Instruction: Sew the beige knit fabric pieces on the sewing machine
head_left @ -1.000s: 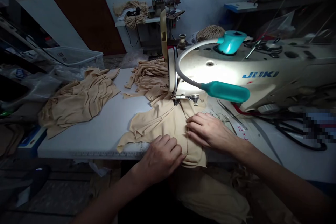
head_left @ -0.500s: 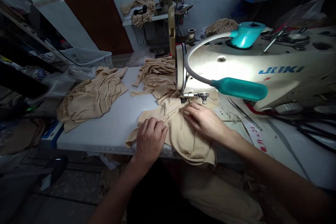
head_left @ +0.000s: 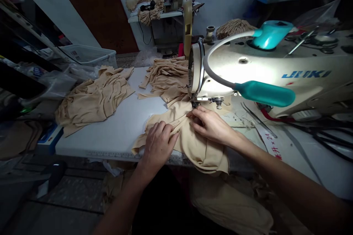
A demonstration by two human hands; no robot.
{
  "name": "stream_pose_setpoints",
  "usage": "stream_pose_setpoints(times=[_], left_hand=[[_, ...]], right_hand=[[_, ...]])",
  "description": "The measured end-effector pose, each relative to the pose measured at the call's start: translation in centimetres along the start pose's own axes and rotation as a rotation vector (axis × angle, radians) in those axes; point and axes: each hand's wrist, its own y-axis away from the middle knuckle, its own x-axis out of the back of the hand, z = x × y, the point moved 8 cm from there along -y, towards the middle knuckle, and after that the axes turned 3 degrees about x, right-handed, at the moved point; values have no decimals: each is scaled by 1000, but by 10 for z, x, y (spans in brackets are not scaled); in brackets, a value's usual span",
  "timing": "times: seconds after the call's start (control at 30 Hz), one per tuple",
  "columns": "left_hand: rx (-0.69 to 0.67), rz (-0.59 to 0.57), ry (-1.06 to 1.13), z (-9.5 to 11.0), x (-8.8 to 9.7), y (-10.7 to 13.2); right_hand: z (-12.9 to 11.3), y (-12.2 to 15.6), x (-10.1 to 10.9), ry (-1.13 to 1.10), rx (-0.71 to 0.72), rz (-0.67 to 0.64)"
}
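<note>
Head: machine (head_left: 242,71), cloth pile (head_left: 167,77) beyond fabric (head_left: 198,147)

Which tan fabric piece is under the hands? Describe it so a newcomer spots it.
Find the white Juki sewing machine. At its needle end lies a tan fabric piece, held by the left hand and right hand, drooping over the near edge of the table. The tan pile on the left and the tan pile beyond the needle lie untouched.
</note>
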Motion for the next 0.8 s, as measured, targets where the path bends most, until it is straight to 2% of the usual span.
stream_pose_setpoints(times=[0.17,0.3,0.4,0.47,0.53,0.63,0.7,0.8], left_hand=[[2,-15,108,-1,1,-3],[104,-122,196,-10,-6,-2],[132,-169,232,-12,-5,-2],[141,-133,290,-12,4,-4],[141,-21,379,-8,18,-8],[80,116,501,3,28,-11],[-11,113,538,17,21,-10],[-218,65,495,39,7,-2]], right_hand=[[-11,-4,-3,-21,58,-39],[-17,-3,-2,-71,115,-26],[-17,4,1,-49,89,18],[-19,12,4,-15,62,48],[-29,22,4,-13,76,57],[-52,40,-1,-85,145,39],[-67,52,-5,-152,176,29],[-85,70,-12,-262,225,-19]])
